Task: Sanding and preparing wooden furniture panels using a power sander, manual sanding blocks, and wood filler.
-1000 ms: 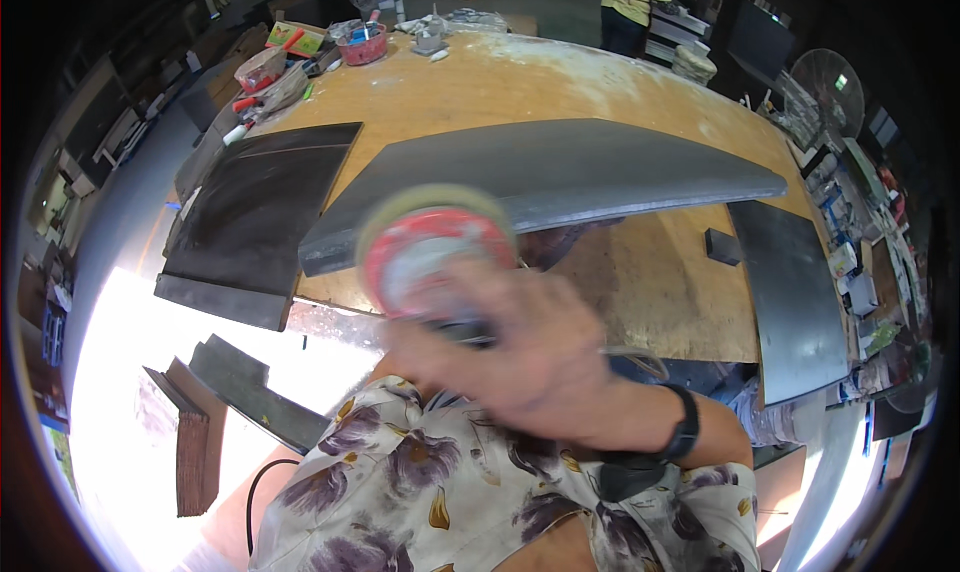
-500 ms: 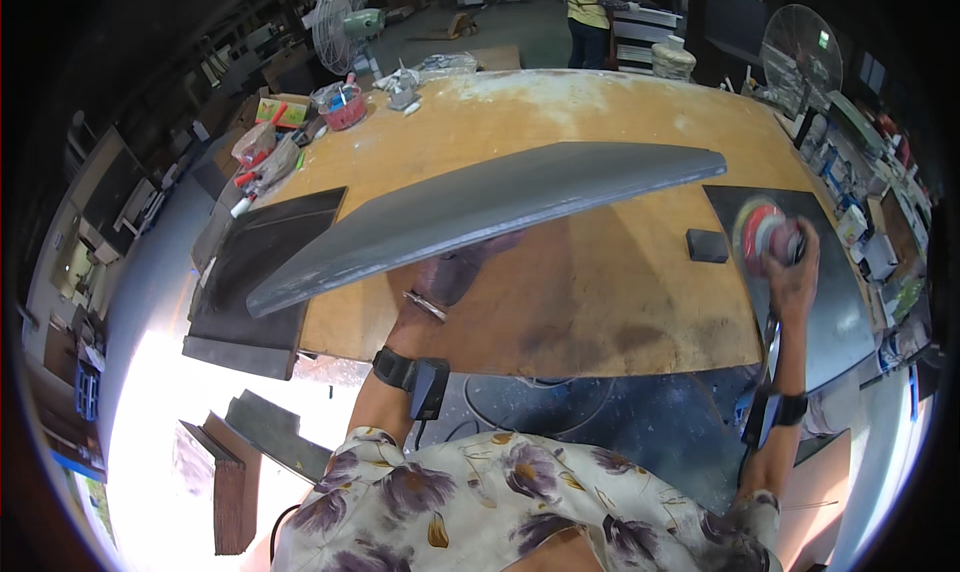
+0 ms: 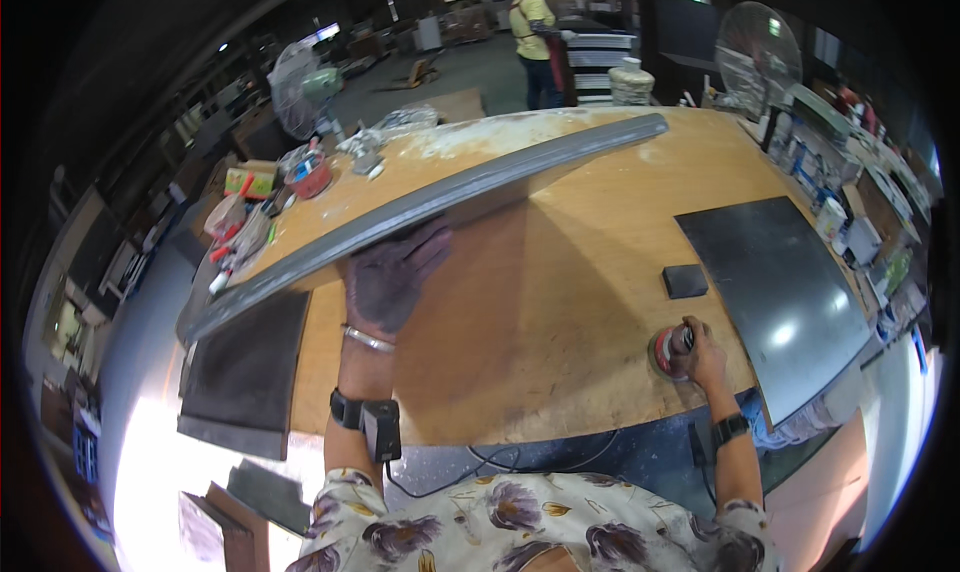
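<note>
A long grey panel [image 3: 420,198] is tilted up over the table, its narrow edge facing me. My left hand [image 3: 392,280], darkened with dust, is just under that edge with the palm showing and fingers spread. Its fingertips are close against the panel; whether they bear its weight I cannot tell. My right hand [image 3: 706,356] is closed around a round sander [image 3: 668,354] with a red band, low at the table's right front. A small dark block [image 3: 685,282] lies just beyond it.
The wooden table [image 3: 590,302] carries a dark sheet [image 3: 245,377] at left and a shiny grey sheet [image 3: 785,302] at right. Tubs and tools [image 3: 308,177] line the far left edge. Fans [image 3: 758,57] stand behind, and a person in yellow [image 3: 535,37] is beyond the table.
The panel has turned from showing its broad face to nearly edge-on and shifted left. My left hand moved left with it. My right hand brought the sander down and left, off the grey sheet.
</note>
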### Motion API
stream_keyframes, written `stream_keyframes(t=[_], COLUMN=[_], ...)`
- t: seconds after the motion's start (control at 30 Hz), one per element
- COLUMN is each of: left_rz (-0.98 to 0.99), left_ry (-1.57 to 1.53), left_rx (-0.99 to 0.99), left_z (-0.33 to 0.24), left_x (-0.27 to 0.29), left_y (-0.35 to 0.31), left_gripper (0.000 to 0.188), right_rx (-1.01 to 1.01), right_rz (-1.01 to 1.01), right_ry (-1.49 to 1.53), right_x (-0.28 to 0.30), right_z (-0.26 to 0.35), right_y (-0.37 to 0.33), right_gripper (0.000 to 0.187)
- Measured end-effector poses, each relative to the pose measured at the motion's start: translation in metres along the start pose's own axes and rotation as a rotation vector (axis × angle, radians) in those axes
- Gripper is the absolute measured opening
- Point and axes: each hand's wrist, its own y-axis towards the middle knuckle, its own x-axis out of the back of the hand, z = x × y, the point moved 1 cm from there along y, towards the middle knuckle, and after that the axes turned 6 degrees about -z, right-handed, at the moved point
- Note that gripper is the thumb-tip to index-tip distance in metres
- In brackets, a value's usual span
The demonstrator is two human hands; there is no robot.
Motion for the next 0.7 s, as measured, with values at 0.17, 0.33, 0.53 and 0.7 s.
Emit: stream_keyframes(t=[0.17,0.33,0.53,0.7], left_rz=[-0.151,-0.044,0.088,0.014], left_ry=[0.207,0.037,-0.105,-0.132], left_rx=[-0.126,-0.111,-0.055,-0.063], left_z=[0.027,0.064,0.106,0.112], left_x=[-0.004,0.008,0.017,0.024], left_y=[0.009,-0.006,0.019,0.019], left_gripper=[0.042,0.042,0.038,0.042], right_rx=[-0.134,0.427,0.933,1.231], right_rz=[-0.291,-0.589,-0.292,-0.13], right_ry=[-0.202,0.205,0.342,0.674], right_x=[-0.009,0.07,0.057,0.041], right_z=[-0.021,0.167,0.283,0.334], right_y=[0.042,0.075,0.058,0.021], right_gripper=[0.081,0.072,0.068,0.062])
